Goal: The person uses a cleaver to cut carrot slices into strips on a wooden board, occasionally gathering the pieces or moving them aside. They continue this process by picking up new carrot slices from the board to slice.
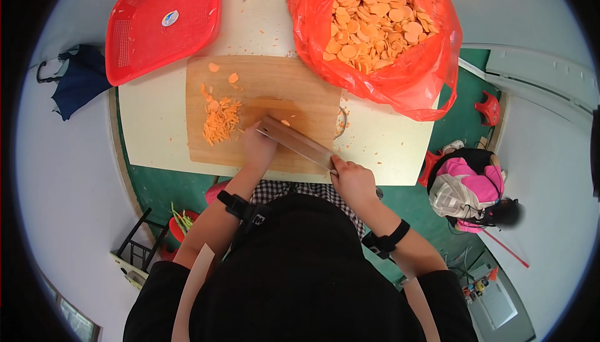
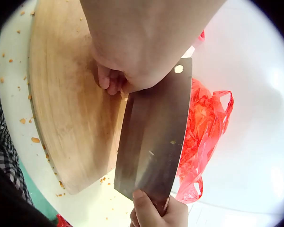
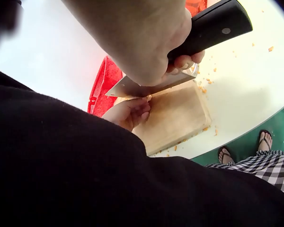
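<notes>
A cleaver [image 1: 297, 142] lies slanted over the wooden cutting board [image 1: 312, 85]; its black handle [image 3: 213, 28] is gripped by the right hand [image 1: 354, 182]. The left hand [image 1: 259, 145] rests on the board against the blade [image 2: 156, 137], fingers curled. In the right wrist view a small bit of orange slice [image 3: 149, 98] shows at the left fingertips, mostly hidden by the hand and blade. Orange shreds [image 1: 220, 120] lie piled on the board left of the hand, with loose slices [image 1: 233, 78] above them. Another small orange piece [image 1: 285, 122] lies just behind the blade.
A red plastic bag [image 1: 400, 92] full of round orange slices [image 1: 375, 20] stands at the table's back right. At the back left is a red basket [image 1: 156, 35]. Crumbs dot the table [image 1: 150, 123]. A person in pink [image 1: 465, 179] is at the right.
</notes>
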A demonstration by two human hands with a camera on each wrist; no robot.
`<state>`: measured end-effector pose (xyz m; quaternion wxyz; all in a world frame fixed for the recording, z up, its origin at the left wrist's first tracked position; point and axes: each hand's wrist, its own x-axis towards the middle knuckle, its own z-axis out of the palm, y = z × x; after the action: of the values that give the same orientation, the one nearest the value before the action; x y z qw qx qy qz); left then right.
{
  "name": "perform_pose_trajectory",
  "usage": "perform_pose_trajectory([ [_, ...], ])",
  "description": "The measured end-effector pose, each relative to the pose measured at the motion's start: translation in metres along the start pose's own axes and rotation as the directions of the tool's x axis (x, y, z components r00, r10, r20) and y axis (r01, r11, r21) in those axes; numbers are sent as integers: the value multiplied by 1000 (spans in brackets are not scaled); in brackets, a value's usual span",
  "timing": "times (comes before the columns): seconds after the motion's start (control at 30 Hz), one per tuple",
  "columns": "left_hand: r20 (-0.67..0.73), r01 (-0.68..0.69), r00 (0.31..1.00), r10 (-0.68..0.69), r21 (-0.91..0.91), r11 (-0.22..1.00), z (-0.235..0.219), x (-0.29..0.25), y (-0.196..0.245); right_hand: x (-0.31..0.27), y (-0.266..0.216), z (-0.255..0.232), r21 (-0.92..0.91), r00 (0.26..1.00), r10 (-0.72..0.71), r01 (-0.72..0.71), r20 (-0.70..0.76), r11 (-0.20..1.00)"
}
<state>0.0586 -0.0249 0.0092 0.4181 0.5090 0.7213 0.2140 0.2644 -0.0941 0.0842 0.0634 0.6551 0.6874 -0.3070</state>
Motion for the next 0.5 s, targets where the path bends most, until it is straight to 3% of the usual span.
perform_pose_trajectory([
  [0.23, 7, -25, 1000, 25, 45, 999, -2, 1, 3, 0, -1, -3, 38, 999, -15, 17, -28, 999],
  [0.33, 88, 69, 993, -74, 66, 995, -4, 0, 9, 3, -1, -5, 28, 1000, -3, 3, 11, 1000],
  [0.43, 62, 46, 997, -49, 49, 998, -2, 0, 7, 5, -2, -6, 36, 999, -41, 41, -1, 999],
  [0.5, 57, 71, 996, -66, -87, 994, 1, -1, 1, 13, -5, -5, 47, 999, -41, 40, 22, 998],
])
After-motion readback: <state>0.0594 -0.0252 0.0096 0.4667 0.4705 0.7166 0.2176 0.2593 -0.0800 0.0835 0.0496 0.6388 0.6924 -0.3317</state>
